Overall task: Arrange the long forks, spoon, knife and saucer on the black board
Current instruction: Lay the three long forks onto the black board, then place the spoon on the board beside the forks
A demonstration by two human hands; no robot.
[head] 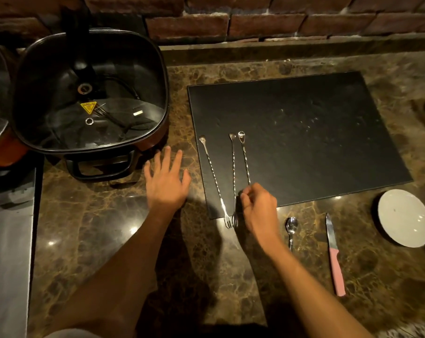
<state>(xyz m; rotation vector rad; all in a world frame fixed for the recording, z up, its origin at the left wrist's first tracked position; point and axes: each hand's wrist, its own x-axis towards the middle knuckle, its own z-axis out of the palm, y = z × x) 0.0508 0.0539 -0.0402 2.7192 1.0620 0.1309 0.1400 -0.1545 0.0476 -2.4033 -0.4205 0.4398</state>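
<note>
Our right hand (256,206) pinches third long fork (245,159), lengthwise on black board (316,132); left hand (166,179) spread flat; spoon (291,230) just right.

Yellow triangular warning sticker (88,108) (wording too small) on the glass lid (89,93).

forks (215,179) on black board (304,132) left | spoon (291,229), knife (334,256), saucer (404,217) off-board
</note>
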